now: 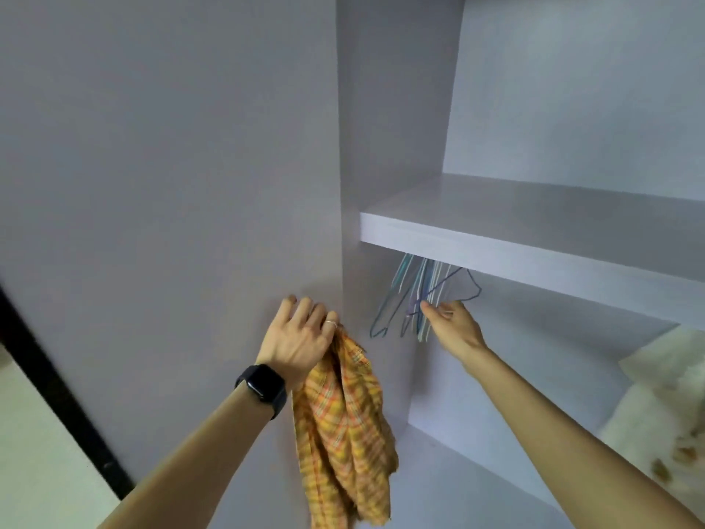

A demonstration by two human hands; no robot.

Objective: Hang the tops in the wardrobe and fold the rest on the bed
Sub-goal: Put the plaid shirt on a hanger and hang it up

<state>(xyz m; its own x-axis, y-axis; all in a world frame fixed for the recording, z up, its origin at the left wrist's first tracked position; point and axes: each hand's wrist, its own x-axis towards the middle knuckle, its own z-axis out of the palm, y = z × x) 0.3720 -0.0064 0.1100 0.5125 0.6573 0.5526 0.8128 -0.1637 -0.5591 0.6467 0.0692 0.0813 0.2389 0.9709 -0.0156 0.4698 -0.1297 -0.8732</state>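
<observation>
An orange and yellow checked top (341, 433) hangs down from my left hand (301, 339), which holds its upper end while the other fingers lie against the wardrobe door (171, 185). Several thin wire hangers (419, 295) in blue, green and white hang in a bunch under the wardrobe shelf (534, 242). My right hand (454, 324) reaches into the wardrobe and pinches the lower part of one or more hangers; which ones I cannot tell. The rail is hidden behind the shelf's front edge.
A white cloth with brown marks (663, 421) lies in the wardrobe at the lower right. The wardrobe's side panel (393, 127) stands between my hands. A dark frame (57, 391) runs diagonally at the lower left.
</observation>
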